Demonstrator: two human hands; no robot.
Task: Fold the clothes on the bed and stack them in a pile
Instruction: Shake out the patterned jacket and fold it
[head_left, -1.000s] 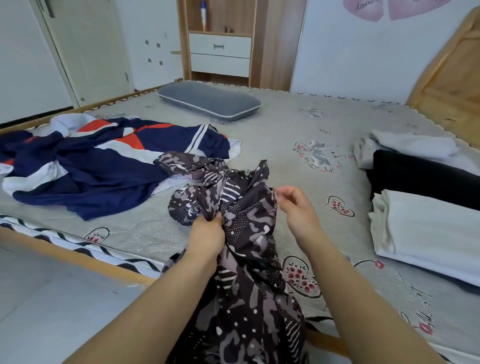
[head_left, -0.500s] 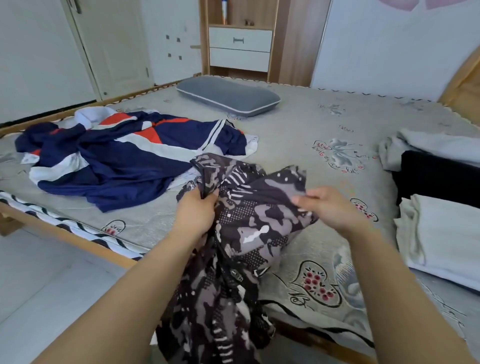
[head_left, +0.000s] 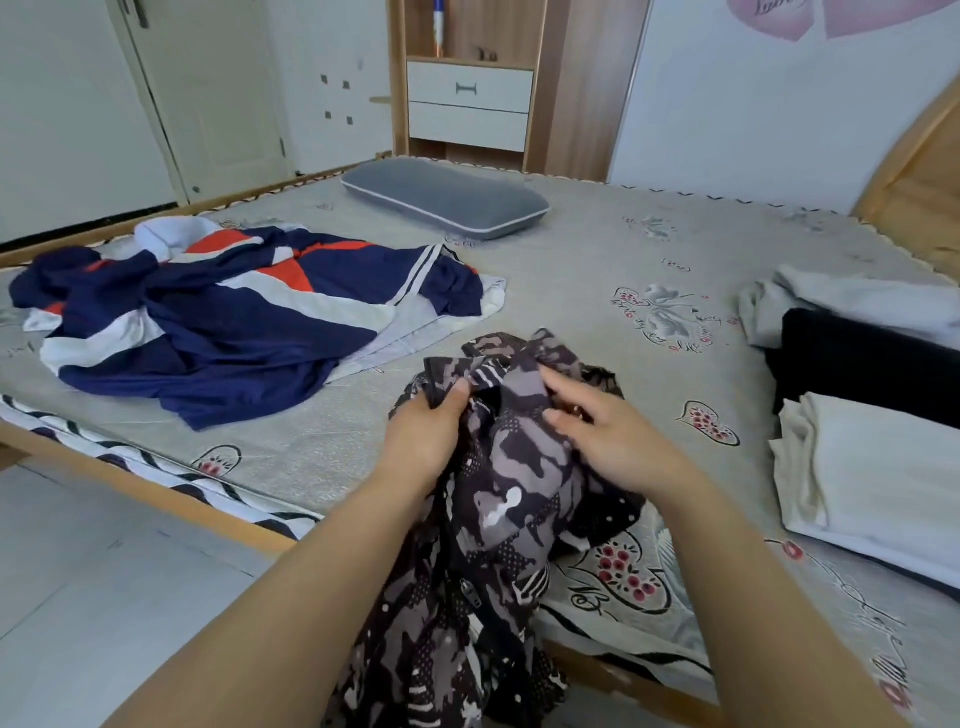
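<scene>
On the bed (head_left: 597, 249), both hands grip the patterned garment (head_left: 498, 499)

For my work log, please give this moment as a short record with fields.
held item: camouflage-pattern garment, hanging over the bed edge
left hand: grips the garment's top
right hand: fingers on the garment
unfolded: navy, white and orange garment
folded items: white, black, at right
other: grey pillow

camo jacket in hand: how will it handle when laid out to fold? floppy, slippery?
Likely floppy: the camo jacket hangs limp below the left hand and right hand. Probably light, since it bunches thinly. Possibly slippery if synthetic; the zipper may add stiffness along one edge.
</scene>
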